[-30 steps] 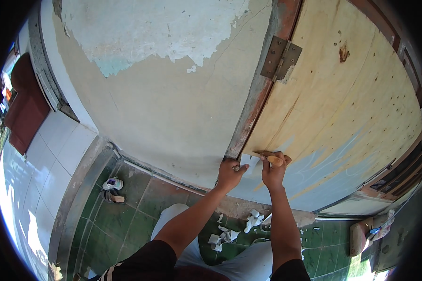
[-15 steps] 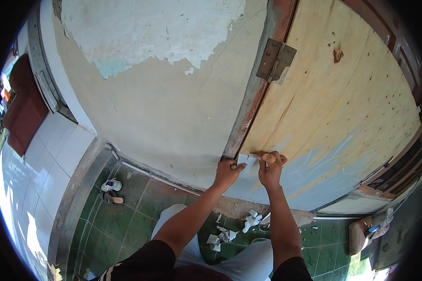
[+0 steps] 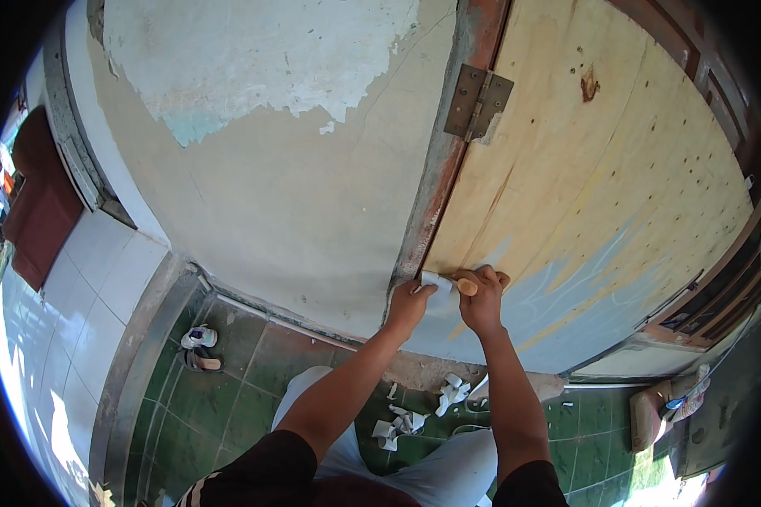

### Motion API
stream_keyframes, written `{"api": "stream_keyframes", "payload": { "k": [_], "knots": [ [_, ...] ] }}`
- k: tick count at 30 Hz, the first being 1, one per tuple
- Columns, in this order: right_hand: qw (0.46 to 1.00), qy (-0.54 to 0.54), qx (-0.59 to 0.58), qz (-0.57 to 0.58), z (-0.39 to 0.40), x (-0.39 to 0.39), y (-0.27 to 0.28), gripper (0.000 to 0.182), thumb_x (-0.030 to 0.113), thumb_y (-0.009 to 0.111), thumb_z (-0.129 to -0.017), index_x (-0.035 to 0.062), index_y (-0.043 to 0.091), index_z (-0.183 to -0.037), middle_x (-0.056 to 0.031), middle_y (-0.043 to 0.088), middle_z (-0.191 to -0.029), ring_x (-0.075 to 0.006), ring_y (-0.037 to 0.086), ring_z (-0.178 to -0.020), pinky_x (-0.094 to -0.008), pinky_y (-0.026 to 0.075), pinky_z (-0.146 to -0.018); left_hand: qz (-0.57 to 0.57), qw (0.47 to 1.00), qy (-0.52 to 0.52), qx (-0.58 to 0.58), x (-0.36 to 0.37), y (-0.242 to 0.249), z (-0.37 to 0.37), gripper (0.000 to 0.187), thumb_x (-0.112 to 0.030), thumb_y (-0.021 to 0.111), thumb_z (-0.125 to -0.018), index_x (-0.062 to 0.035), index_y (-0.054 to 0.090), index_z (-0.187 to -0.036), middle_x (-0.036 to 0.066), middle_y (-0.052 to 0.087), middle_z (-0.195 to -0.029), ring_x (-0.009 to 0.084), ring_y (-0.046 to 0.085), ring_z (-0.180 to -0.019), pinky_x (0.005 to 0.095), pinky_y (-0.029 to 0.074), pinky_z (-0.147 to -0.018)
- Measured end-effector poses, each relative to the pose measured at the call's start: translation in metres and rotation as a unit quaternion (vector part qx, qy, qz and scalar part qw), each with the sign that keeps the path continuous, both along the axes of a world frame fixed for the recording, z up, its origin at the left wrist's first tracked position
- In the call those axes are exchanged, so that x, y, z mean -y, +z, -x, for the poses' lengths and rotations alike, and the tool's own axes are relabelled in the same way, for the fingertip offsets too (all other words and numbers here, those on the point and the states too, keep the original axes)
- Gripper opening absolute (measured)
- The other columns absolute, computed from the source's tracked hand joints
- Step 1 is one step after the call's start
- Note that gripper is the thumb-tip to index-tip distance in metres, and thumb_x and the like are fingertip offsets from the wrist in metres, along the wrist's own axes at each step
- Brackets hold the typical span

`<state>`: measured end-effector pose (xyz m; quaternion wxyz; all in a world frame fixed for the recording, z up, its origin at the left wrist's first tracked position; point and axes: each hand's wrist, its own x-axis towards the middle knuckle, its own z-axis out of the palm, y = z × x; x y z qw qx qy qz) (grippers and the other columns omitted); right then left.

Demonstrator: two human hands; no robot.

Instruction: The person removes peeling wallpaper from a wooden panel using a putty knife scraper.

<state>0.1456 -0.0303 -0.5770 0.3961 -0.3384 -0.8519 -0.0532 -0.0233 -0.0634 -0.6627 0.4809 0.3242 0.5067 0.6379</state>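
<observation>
A plywood door [image 3: 592,152] stands before me, pale blue-white along its lower part. At its hinge-side edge, my left hand [image 3: 408,306] pinches a white strip [image 3: 435,280] that lies against the surface. Just right of it, my right hand [image 3: 482,302] is closed round a wooden-handled tool [image 3: 467,287]. The rounded handle end faces me, and the tool's working end is mostly hidden by the hand and the strip. Both hands are close together at the door.
A metal hinge [image 3: 479,103] joins door and frame above my hands. White peeled scraps [image 3: 402,425] lie on the green tile floor [image 3: 254,422] near my legs. Shoes [image 3: 199,348] sit at the left wall, and a beige block-like object [image 3: 649,418] stands at the right.
The view has shifted slightly, so door and hinge appear further left. The tool's handle has turned and sits closer to the left hand; both hands keep their grip.
</observation>
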Motion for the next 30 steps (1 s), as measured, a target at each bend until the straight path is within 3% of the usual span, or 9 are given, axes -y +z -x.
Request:
{"api": "stream_keyframes", "payload": {
  "k": [4, 8, 11, 14, 17, 23, 26, 30],
  "knots": [
    [0.989, 0.009, -0.147, 0.029, 0.000, 0.006, -0.001, 0.010, 0.006, 0.077, -0.087, 0.0110, 0.076, -0.095, -0.0052, 0.077, -0.098, -0.0264, 0.063, -0.094, -0.0427, 0.035, -0.093, 0.062, 0.968, 0.017, 0.244, -0.005, 0.017, 0.000, 0.052, -0.049, 0.075, -0.094, 0.0012, 0.079, -0.104, 0.009, 0.076, -0.096, 0.0199, 0.069, -0.093, 0.0347, 0.051, -0.087],
    [0.966, -0.015, -0.241, 0.092, -0.023, 0.015, 0.025, 0.007, 0.008, 0.078, -0.092, 0.0059, 0.078, -0.099, -0.0094, 0.076, -0.097, -0.0300, 0.066, -0.103, -0.0414, 0.037, -0.102, 0.101, 0.994, -0.001, -0.030, -0.008, 0.023, 0.001, 0.054, -0.048, 0.080, -0.092, 0.0029, 0.076, -0.110, 0.014, 0.075, -0.104, 0.0229, 0.068, -0.093, 0.0366, 0.050, -0.085],
    [0.962, -0.032, -0.249, 0.104, -0.047, 0.022, 0.025, 0.010, 0.009, 0.077, -0.094, 0.0017, 0.077, -0.102, -0.0136, 0.074, -0.097, -0.0294, 0.067, -0.100, -0.0408, 0.048, -0.095, 0.044, 0.999, 0.029, 0.010, -0.012, 0.023, -0.004, 0.050, -0.044, 0.084, -0.089, 0.0031, 0.077, -0.104, 0.015, 0.076, -0.104, 0.0220, 0.067, -0.093, 0.0375, 0.050, -0.083],
    [0.949, -0.041, -0.289, 0.118, -0.061, 0.035, 0.021, 0.011, 0.009, 0.075, -0.096, -0.0003, 0.076, -0.103, -0.0139, 0.074, -0.100, -0.0265, 0.068, -0.098, -0.0379, 0.050, -0.091, 0.120, 0.992, -0.007, 0.042, -0.011, 0.026, -0.001, 0.044, -0.038, 0.085, -0.090, 0.0035, 0.077, -0.102, 0.014, 0.076, -0.103, 0.0208, 0.066, -0.094, 0.0375, 0.049, -0.083],
    [0.925, -0.057, -0.359, 0.110, -0.072, 0.030, 0.035, 0.014, 0.011, 0.075, -0.099, -0.0018, 0.076, -0.103, -0.0119, 0.073, -0.103, -0.0225, 0.067, -0.096, -0.0361, 0.050, -0.093, 0.128, 0.989, 0.043, 0.068, 0.005, 0.063, -0.010, 0.035, -0.029, 0.083, -0.092, 0.0034, 0.077, -0.103, 0.012, 0.076, -0.102, 0.0201, 0.067, -0.091, 0.0363, 0.050, -0.082],
    [0.892, 0.010, -0.414, 0.181, -0.081, -0.009, 0.065, 0.019, 0.013, 0.073, -0.102, -0.0001, 0.072, -0.116, -0.0052, 0.075, -0.108, -0.0132, 0.063, -0.103, -0.0327, 0.048, -0.097, 0.045, 0.987, 0.040, 0.146, -0.003, 0.028, -0.017, 0.023, -0.018, 0.080, -0.095, 0.0035, 0.077, -0.101, 0.009, 0.077, -0.097, 0.0171, 0.068, -0.082, 0.0329, 0.051, -0.077],
    [0.874, 0.053, -0.441, 0.200, -0.078, -0.010, 0.068, 0.020, 0.013, 0.072, -0.102, 0.0006, 0.071, -0.119, -0.0037, 0.075, -0.111, -0.0115, 0.063, -0.107, -0.0312, 0.047, -0.100, 0.042, 0.992, 0.020, 0.113, -0.005, -0.001, -0.012, 0.027, -0.023, 0.080, -0.095, 0.0036, 0.077, -0.101, 0.009, 0.076, -0.093, 0.0164, 0.068, -0.080, 0.0328, 0.050, -0.074],
    [0.877, 0.054, -0.437, 0.192, -0.081, -0.016, 0.059, 0.021, 0.013, 0.072, -0.103, 0.0011, 0.070, -0.120, -0.0039, 0.075, -0.114, -0.0116, 0.063, -0.108, -0.0310, 0.046, -0.102, 0.055, 0.998, 0.011, 0.006, 0.005, 0.005, -0.011, 0.040, -0.036, 0.078, -0.098, 0.0040, 0.076, -0.099, 0.009, 0.074, -0.087, 0.0156, 0.063, -0.075, 0.0341, 0.049, -0.070]
  ]
}}
